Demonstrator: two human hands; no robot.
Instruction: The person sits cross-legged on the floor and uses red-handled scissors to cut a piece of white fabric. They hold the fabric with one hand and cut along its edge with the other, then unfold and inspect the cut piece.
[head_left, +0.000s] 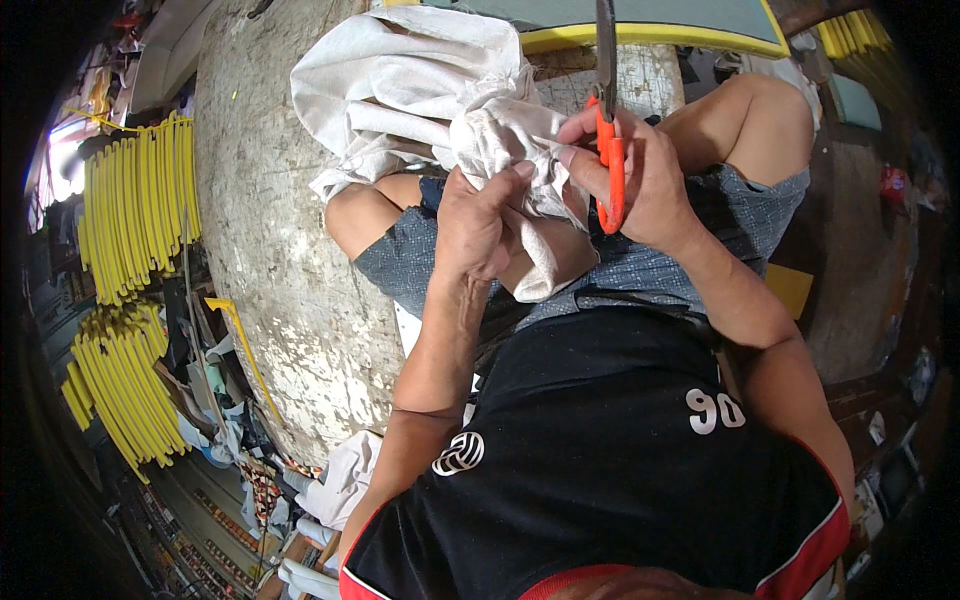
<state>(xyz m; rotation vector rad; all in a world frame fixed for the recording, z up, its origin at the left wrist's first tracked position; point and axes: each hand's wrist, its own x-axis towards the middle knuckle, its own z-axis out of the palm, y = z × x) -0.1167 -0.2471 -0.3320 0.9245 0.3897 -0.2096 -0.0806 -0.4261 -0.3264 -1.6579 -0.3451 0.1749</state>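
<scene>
Off-white cloth [430,90], orange-handled scissors [608,150] — yellow strips [135,210], black-and-red shirt [620,470].

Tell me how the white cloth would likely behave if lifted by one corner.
The white cloth is probably floppy: it bunches and drapes over the knee. It looks light, as the left hand pinches it up easily. Likely not slippery, given its coarse weave.

It is bright where I sit, with soft shadows under my arms. A light glares at the upper left. The edges bend round and go dark and blurry.
</scene>
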